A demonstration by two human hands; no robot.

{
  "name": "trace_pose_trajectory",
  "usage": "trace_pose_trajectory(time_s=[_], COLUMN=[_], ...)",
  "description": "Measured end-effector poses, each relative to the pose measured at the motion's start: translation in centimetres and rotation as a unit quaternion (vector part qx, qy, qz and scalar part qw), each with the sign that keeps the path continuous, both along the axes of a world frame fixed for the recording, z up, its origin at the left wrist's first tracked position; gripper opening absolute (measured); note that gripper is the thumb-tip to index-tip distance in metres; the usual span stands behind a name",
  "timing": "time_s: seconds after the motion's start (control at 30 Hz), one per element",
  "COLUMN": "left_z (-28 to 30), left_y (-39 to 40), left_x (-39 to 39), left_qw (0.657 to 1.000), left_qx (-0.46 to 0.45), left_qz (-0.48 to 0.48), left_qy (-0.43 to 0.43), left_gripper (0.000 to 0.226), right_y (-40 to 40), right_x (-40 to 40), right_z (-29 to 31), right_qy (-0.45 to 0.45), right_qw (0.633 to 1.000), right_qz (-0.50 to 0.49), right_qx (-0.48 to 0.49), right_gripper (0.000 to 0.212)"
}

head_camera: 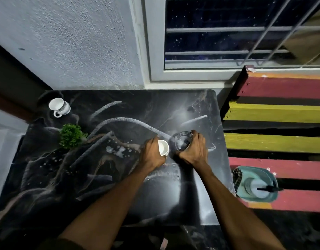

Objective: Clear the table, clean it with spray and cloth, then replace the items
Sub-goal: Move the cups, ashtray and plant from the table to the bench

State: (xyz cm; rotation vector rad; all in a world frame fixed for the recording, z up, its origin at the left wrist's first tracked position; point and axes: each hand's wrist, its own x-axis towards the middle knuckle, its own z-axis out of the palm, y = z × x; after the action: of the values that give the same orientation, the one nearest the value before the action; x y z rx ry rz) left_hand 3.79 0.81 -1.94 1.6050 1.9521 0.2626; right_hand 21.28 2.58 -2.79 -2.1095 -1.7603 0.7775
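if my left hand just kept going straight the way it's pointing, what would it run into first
Probably nothing on the table: the left hand, holding the small white cup, points up the bare marbled top toward the far edge, then the wall. Depth is hard to judge.

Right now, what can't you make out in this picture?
- Head view: the left hand covers the white cup's side; handle hidden.
- The right hand covers much of the glass; contents unclear.
- The spray bottle on the bench is seen from above; label hidden.
- Table's near edge is dark.
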Motion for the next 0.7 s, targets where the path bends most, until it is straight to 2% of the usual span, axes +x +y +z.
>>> trace_pose_trajectory(time_s=[0.27, 0.43, 0.7], left_z=[2.5, 4.4, 4.7], left_y=[-2.3, -1.4, 0.1], left_x=[3.2, 6.6, 14.1], left_qw=[0.998, 0.992, 0.986], left_qx=[0.009, 0.042, 0.056], left_qz=[-0.063, -0.096, -0.142], left_qy=[-0.026, -0.067, -0.063], left_gripper=[0.067, 0.065, 0.066], right_y=[-4.8, -5.8, -6.3], right_x=[3.1, 6.6, 14.4], right_z=[3.6, 4.7, 4.9], right_qy=[-0.038, -0.046, -0.06], right_qw=[0.998, 0.995, 0.988], right_qz=[-0.05, -0.088, -0.14], right_qx=[0.006, 0.015, 0.005], right_gripper=[0.1, 0.109, 0.108])
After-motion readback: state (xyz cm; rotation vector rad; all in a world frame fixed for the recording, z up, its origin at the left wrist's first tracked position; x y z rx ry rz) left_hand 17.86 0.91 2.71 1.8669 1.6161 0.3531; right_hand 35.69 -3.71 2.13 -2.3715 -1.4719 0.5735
